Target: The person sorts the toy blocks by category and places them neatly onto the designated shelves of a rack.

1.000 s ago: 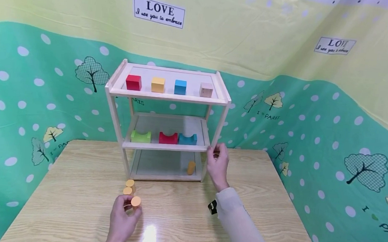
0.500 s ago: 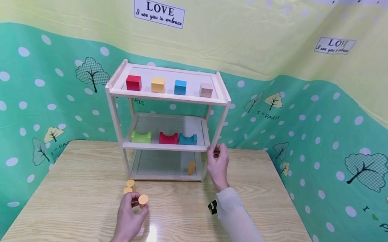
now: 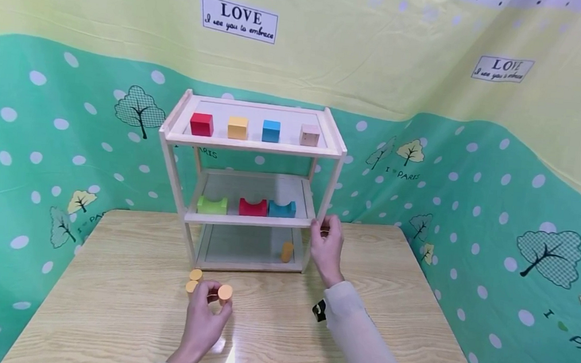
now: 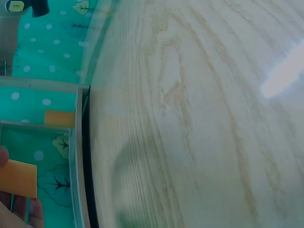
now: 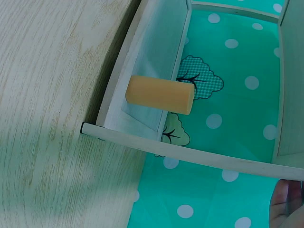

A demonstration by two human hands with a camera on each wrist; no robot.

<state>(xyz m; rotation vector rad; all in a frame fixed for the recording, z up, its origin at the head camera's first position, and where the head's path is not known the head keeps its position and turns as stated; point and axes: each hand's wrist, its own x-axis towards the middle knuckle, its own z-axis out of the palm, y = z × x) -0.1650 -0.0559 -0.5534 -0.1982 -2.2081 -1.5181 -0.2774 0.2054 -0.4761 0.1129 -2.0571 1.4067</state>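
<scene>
An orange wooden cylinder [image 3: 225, 293] is pinched between the fingers of my left hand [image 3: 204, 319], raised in front of the rack; the same cylinder [image 4: 19, 178] shows at the left wrist view's edge. Two matching cylinders, one farther back [image 3: 196, 276] and one nearer [image 3: 191, 286], stand just left of that hand on the table. My right hand [image 3: 327, 251] grips the white three-tier shelf rack [image 3: 252, 145] by its right front post, at middle-shelf height. On the bottom shelf, toward the right, one orange cylinder [image 5: 159, 94] stands upright.
Red [image 3: 201, 125], yellow [image 3: 237, 128], blue [image 3: 271, 131] and pale wooden [image 3: 309, 135] cubes line the top shelf. Notched green [image 3: 212, 206], red [image 3: 253, 207] and blue [image 3: 282, 209] blocks sit on the middle one. A black object [image 3: 319, 310] lies beside the right sleeve.
My left hand has carried its cylinder rightward and slightly toward the rack, away from the two standing cylinders. The right hand has kept its place at the post.
</scene>
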